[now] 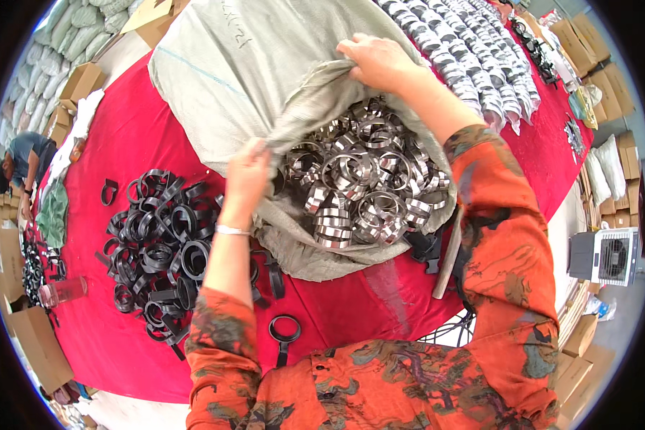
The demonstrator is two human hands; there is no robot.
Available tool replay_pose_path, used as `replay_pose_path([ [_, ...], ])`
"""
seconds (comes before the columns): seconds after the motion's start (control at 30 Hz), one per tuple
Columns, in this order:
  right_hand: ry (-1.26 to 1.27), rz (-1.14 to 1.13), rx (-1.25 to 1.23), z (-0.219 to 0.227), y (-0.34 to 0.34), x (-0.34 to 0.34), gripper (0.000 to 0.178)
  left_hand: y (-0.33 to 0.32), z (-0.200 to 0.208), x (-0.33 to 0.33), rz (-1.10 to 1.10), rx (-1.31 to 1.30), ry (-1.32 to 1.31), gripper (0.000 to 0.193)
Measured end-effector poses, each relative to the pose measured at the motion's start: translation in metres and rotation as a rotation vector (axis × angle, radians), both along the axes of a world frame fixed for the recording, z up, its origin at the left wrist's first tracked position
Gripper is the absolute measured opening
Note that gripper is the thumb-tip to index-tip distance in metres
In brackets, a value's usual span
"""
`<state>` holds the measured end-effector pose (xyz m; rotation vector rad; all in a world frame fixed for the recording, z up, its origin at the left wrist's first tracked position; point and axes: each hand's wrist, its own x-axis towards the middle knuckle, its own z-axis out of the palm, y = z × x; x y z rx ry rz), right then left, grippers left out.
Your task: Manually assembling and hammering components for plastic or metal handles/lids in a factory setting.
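Note:
A large pale woven sack lies on the red-covered table, its mouth spread toward me. Shiny metal rings are heaped inside the opening. At the left of the mouth, my left hand is closed on the sack's bunched edge. Farther off, my right hand grips the upper edge of the same mouth, holding the cloth up above the rings. Beside my left forearm lies a pile of black ring-shaped clamps. One more black ring with a stem rests close to my body.
Rows of plastic-wrapped rings cover the table's far right. A stick and a black clip lie right of the sack. Another person bends over the table at far left. Cardboard boxes and an air cooler stand around.

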<state>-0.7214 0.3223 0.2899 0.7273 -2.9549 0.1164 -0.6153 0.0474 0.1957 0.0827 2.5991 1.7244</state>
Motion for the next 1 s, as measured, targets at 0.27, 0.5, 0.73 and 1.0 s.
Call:
replay_pose_path([
  [0.27,0.524,-0.151,-0.486,-0.039,-0.008,0.127,0.023,-0.033,-0.008,-0.005,0.078,1.026,-0.429,0.038],
  [0.5,0.312,-0.509,-0.07,-0.075,0.033,0.134,0.071,-0.031,0.011,-0.011,0.061,0.981,-0.571,0.037],
  [0.73,0.318,-0.668,-0.344,-0.127,0.123,0.066,0.045,-0.033,0.026,-0.022,-0.045,0.682,-0.588,0.035],
  [1.0,-0.474,-0.721,-1.721,-0.099,0.088,0.047,0.034,-0.032,-0.013,-0.021,0.213,0.581,-0.421,0.039],
])
